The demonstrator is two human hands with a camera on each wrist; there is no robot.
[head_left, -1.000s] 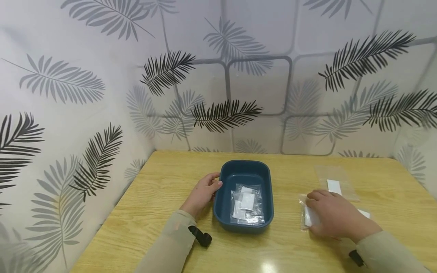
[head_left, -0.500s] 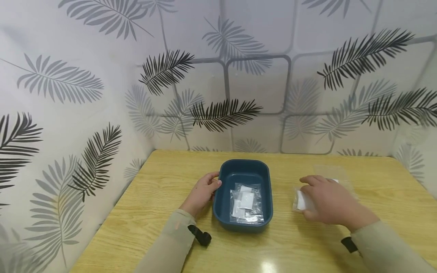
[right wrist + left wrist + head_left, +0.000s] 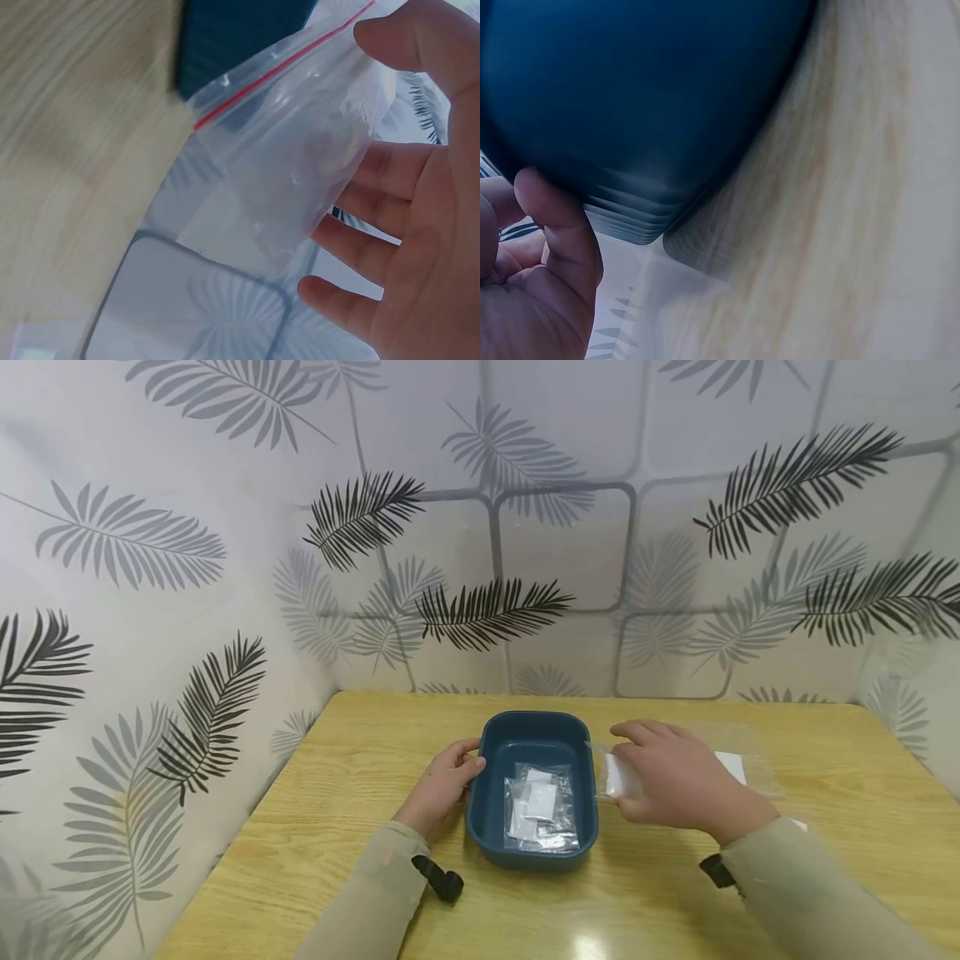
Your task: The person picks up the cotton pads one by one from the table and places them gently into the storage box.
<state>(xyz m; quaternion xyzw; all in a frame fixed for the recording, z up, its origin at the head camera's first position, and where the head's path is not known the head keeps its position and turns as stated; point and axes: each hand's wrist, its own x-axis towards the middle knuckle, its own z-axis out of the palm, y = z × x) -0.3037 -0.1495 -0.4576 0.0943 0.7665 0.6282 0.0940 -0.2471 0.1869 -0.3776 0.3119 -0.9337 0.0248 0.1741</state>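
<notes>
A dark blue plastic bin [image 3: 532, 864] stands on the table, with several small clear zip bags [image 3: 542, 802] holding white pieces lying in it. My left hand [image 3: 442, 783] grips the bin at its left rim; in the left wrist view the thumb [image 3: 559, 206] lies against the bin wall. Just right of the bin, my right hand [image 3: 678, 777] holds a clear zip bag [image 3: 292, 142] with a red seal line and something white inside. Its thumb is on one side of the bag and its fingers on the other. In the head view the bag's edge reaches the bin's right rim.
More clear bags with white pieces [image 3: 731, 766] lie on the wooden table [image 3: 390, 727] behind and beside my right forearm, partly hidden by it. The leaf-patterned wall [image 3: 540, 552] rises at the table's back edge. Black straps [image 3: 438, 878] sit at both wrists.
My right hand has picked up a zip bag from the right of the table and carried it left to the bin's rim. The left hand and bin have stayed in place.
</notes>
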